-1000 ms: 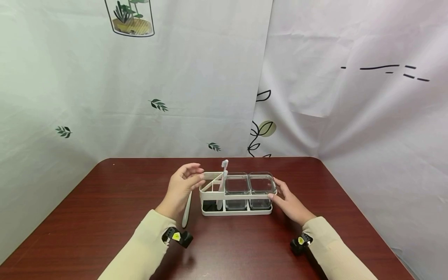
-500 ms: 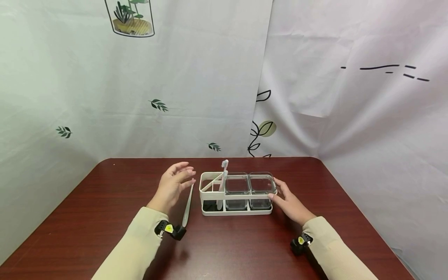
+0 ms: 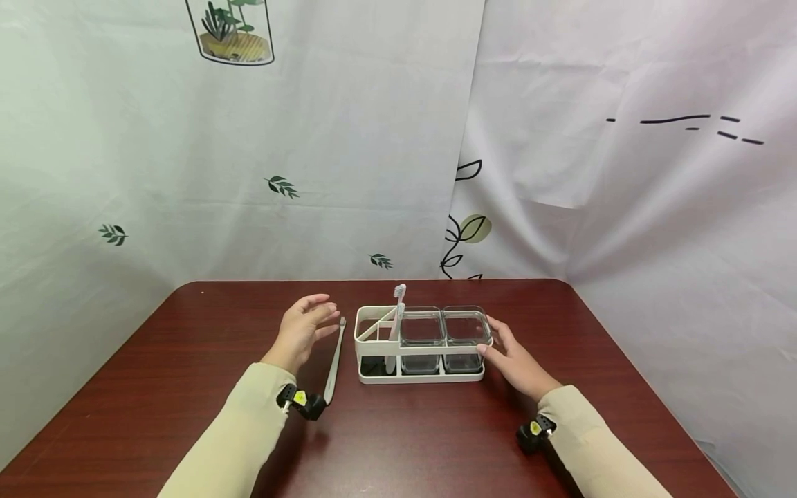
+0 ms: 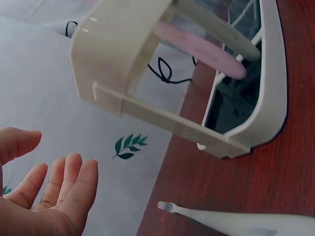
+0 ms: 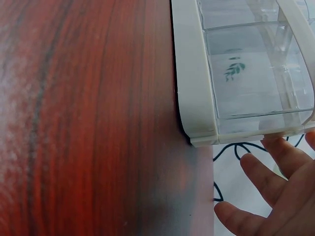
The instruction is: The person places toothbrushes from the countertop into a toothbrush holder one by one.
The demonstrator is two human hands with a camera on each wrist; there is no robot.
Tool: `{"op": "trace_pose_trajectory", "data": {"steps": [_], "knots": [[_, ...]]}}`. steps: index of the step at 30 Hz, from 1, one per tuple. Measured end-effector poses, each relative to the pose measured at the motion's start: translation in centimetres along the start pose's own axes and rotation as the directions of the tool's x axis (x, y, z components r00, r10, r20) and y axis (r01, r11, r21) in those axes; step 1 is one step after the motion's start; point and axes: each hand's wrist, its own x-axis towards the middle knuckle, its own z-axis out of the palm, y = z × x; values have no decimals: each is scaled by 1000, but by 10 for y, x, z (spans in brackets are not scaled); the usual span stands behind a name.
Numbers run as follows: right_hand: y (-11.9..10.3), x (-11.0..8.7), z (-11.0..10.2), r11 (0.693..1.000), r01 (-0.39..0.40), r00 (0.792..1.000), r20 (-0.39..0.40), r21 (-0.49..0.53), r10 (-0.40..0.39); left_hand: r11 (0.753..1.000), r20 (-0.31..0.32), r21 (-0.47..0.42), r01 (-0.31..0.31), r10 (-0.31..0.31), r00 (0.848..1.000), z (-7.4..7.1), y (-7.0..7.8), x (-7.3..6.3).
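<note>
A cream toothbrush holder (image 3: 376, 379) stands on the table. Two clear cups (image 3: 422, 330) fill its right side. Two toothbrushes (image 3: 399, 294) stand in the divided left part; their handles show as a pink one (image 4: 202, 49) and a pale one (image 4: 219, 29) in the left wrist view. My right hand (image 3: 515, 361) holds the right end, thumb on the front rail and fingers along the side. To the left, a pale toothbrush (image 3: 334, 363) lies on the table, bristles away from me. Beside it, above the table, my left hand (image 3: 300, 333) holds nothing, its fingers relaxed.
The dark red wooden table (image 3: 398, 443) runs back to a white fabric backdrop (image 3: 373, 138) printed with leaves. A black camera (image 3: 308, 403) sits on the left wrist and another camera (image 3: 532, 434) on the right.
My left hand has moved left, away from the holder's left end, which it overlapped before. The lying toothbrush's head has come into view. My right hand and the holder have stayed put.
</note>
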Motion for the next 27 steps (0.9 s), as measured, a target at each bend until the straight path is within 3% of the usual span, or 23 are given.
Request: {"op": "trace_pose_trajectory", "data": {"steps": [10,15,21,27], "knots": [[0,0,0,1000,-8,1000,-4,-14,8,996,-45,84,22,-18,999,-5,-10,11],[0,0,0,1000,-12,1000,-5,-17,12,982,-65,184,47,-35,997,-6,-17,18],[0,0,0,1000,-15,1000,-6,-21,15,969,-77,235,78,-61,995,-5,-25,25],[0,0,0,1000,-15,1000,-6,-7,15,955,-70,292,61,-42,997,-6,-30,28]]}}
